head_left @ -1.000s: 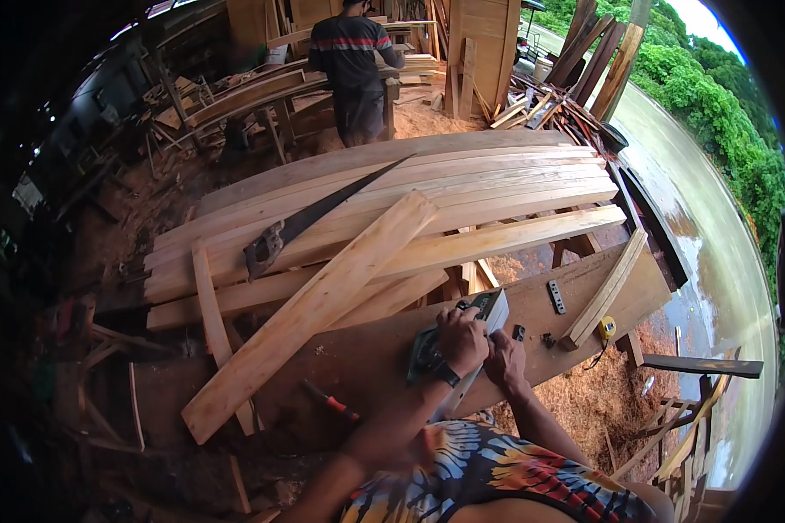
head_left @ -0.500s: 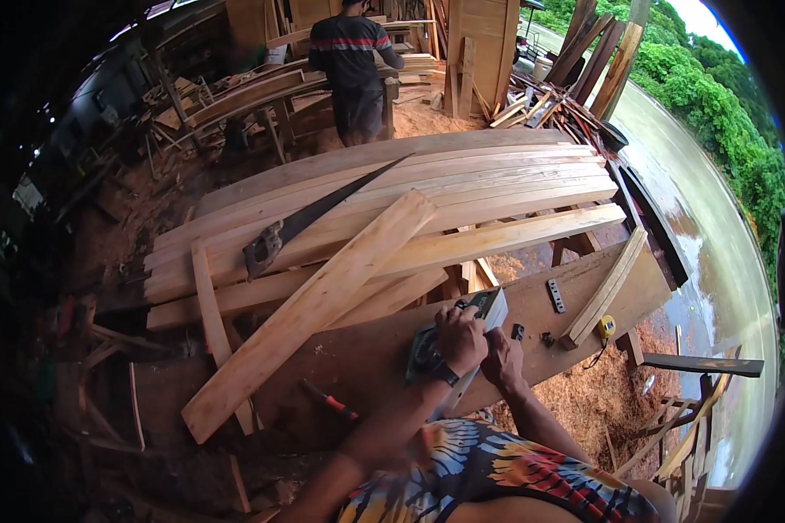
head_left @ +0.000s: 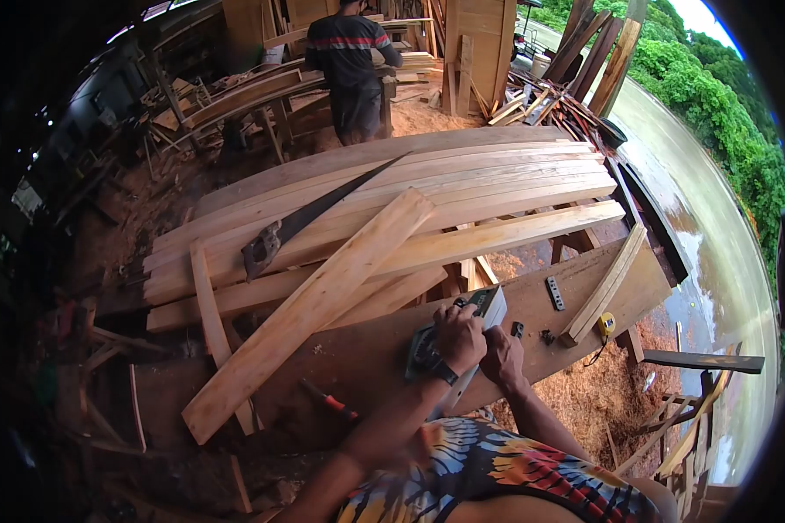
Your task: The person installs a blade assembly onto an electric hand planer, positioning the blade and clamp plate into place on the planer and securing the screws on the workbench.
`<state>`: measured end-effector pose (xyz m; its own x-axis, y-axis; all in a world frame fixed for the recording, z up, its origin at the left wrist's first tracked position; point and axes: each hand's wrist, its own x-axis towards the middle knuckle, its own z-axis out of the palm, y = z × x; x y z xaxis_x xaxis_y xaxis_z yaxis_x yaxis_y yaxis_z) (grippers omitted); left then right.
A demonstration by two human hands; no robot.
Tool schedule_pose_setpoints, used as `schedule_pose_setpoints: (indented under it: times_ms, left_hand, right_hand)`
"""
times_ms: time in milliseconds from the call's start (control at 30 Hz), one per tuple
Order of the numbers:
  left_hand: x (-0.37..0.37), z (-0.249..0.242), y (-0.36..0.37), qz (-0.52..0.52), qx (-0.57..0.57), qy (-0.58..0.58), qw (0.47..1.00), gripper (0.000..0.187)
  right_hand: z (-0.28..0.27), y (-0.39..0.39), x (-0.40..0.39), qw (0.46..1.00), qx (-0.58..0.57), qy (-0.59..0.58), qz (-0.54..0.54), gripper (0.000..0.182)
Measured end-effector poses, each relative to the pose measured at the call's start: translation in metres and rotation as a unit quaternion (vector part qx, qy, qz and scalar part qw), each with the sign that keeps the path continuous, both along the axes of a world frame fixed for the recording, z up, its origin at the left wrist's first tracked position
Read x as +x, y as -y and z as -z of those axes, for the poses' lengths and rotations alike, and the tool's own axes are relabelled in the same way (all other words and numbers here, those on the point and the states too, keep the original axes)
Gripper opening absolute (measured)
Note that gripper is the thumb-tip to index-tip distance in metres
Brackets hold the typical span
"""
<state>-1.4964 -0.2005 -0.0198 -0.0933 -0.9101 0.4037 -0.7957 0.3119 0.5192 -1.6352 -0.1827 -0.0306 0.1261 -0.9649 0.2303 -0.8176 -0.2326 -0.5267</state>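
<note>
A green electric planer (head_left: 422, 351) lies tipped over on the board bench, its pale flat sole facing right. My left hand (head_left: 460, 336), with a dark band at the wrist, is closed over the planer's body. Close against its sole is my right hand (head_left: 502, 357), fingers curled in a pinch; whatever they hold is hidden. Just right of this hand lies a small black part (head_left: 517, 330), with another dark piece (head_left: 547, 336) beyond it. A slotted metal bar (head_left: 556, 295) rests farther up the bench.
A yellow tape measure (head_left: 606, 324) sits beside a short wood piece (head_left: 604, 288). A red-handled screwdriver (head_left: 340, 406) lies left. One plank (head_left: 314, 314) slants across the bench and stacked timbers, where a handsaw (head_left: 314, 213) rests. A person (head_left: 351, 70) stands behind.
Both hands stay at the planer, with only slight finger and hand shifts. The camera view has moved very slightly; the tools and timber stay in place.
</note>
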Motion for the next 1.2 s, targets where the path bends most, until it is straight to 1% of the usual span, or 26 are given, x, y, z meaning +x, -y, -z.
schedule_pose_setpoints:
  times_ms: [67, 167, 267, 367, 467, 567, 667, 767, 867, 1000, 1133, 1200]
  left_hand:
    - [0.000, 0.000, 0.000, 0.000, 0.002, -0.002, 1.000, 0.012]
    - [0.000, 0.005, 0.001, 0.001, -0.010, -0.004, 1.000, 0.012]
    - [0.000, -0.002, 0.000, 0.003, 0.005, 0.009, 1.000, 0.012]
    - [-0.002, 0.002, 0.001, -0.004, -0.007, 0.000, 1.000, 0.012]
    - [-0.001, 0.004, 0.001, 0.001, -0.047, -0.016, 0.999, 0.012]
    - [-0.001, 0.004, 0.001, 0.004, -0.032, -0.010, 0.999, 0.012]
    - [0.000, -0.002, 0.000, 0.007, -0.002, -0.008, 1.000, 0.013]
    - [0.000, -0.001, 0.000, 0.003, 0.005, 0.005, 1.000, 0.013]
    - [-0.001, 0.001, 0.001, 0.001, -0.005, -0.008, 1.000, 0.013]
    - [0.002, -0.005, 0.000, 0.020, 0.005, -0.009, 1.000, 0.013]
    - [0.002, -0.010, -0.003, 0.016, 0.015, 0.009, 1.000, 0.016]
    - [0.001, -0.007, -0.004, 0.008, 0.001, 0.007, 1.000, 0.017]
  right_hand:
    - [-0.002, 0.002, -0.001, 1.000, 0.018, -0.012, 0.005, 0.021]
    - [-0.005, 0.003, 0.001, 1.000, -0.007, 0.016, 0.011, 0.022]
    - [0.002, 0.002, -0.002, 0.999, -0.029, 0.019, -0.019, 0.024]
    - [-0.002, 0.004, -0.003, 1.000, 0.009, -0.015, 0.000, 0.023]
    - [-0.002, 0.003, -0.001, 1.000, -0.025, 0.017, -0.001, 0.021]
    - [0.007, 0.004, -0.005, 0.999, -0.022, 0.022, -0.013, 0.020]
    - [-0.002, 0.004, -0.004, 0.999, -0.036, 0.016, -0.014, 0.019]
    - [-0.004, 0.002, -0.003, 0.999, -0.029, 0.034, -0.026, 0.020]
    - [-0.008, 0.003, -0.003, 1.000, 0.016, -0.002, 0.014, 0.022]
    - [-0.009, 0.004, -0.004, 0.996, -0.057, 0.063, -0.039, 0.022]
    - [-0.003, 0.005, -0.009, 0.999, -0.016, 0.019, -0.046, 0.017]
    - [-0.005, 0.004, -0.007, 0.997, -0.038, 0.042, -0.049, 0.018]
